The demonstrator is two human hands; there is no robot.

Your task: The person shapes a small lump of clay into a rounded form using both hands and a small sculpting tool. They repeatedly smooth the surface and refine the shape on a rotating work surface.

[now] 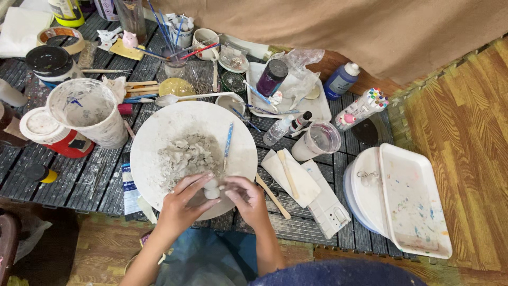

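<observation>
hands: left hand [182, 204] & right hand [246, 197] meet at lower centre of frame, fingers of both curled and pressed onto a small pale clay lump [211, 189] between them, at the near edge of the round board.
clay: lump is smooth, grey-white; more torn grey clay bits [188, 154] piled mid-board, rough & crumbly.
board: round white board [159, 132], dusty, centre of frame; blue-handled tool [228, 142] lies on it, right of the pile.
packages: yellow-lidded tub w/ label [66, 10] upper left; black-lidded jar [48, 59] below it; red tub w/ white lid [50, 132] at left; blue bottle w/ white cap [341, 79] upper right; dark purple jar [272, 77] on a white tray [317, 108]; clear pack of coloured markers [362, 108] right of centre.
other: paint-smeared white bucket [92, 111] left of board; white rectangular trays [413, 201], paint-stained, lower right; wooden sticks [272, 196] just right of hands.
surface: table [79, 180] of dark slats, flecked w/ white paint.
room: wood-grain floor [471, 132] at right; tan cloth [344, 26] across the top.
</observation>
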